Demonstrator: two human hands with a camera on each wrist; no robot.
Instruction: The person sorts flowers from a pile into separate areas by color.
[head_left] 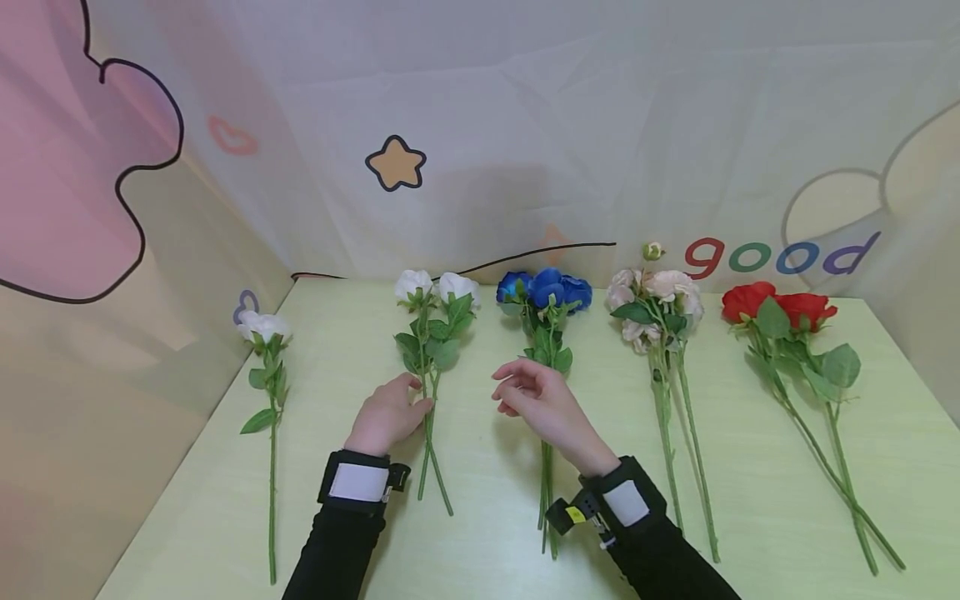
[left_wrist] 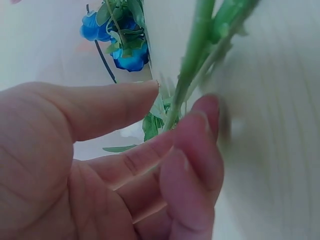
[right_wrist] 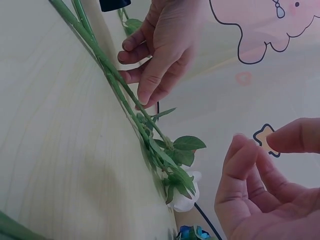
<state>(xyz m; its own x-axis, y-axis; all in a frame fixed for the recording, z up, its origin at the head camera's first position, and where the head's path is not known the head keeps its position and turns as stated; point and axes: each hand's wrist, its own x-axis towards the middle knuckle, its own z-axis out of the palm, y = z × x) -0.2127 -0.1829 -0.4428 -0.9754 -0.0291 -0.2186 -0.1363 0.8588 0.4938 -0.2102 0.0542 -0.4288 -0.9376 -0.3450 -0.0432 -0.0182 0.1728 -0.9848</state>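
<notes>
Two white artificial flowers [head_left: 457, 287] lie with their green stems [head_left: 429, 433] crossed, left of the table's middle. Beside those stems is my left hand [head_left: 387, 414]; in the left wrist view its thumb [left_wrist: 115, 107] stands apart from its bent fingers [left_wrist: 195, 150], with the stems passing just beyond the fingertips. My right hand [head_left: 543, 404] hovers over the stems of the blue flowers [head_left: 547, 289], fingers loosely bent. Nothing sits between its thumb and fingers in the right wrist view, where the white flowers' stems [right_wrist: 107, 70] run past the left hand [right_wrist: 167, 50].
A single white flower [head_left: 264, 327] lies at the table's far left. To the right are pale pink flowers [head_left: 671, 292] and two red flowers [head_left: 806, 311], stems toward the front. Behind the pale table [head_left: 480, 533] hangs a printed cloth [head_left: 517, 108].
</notes>
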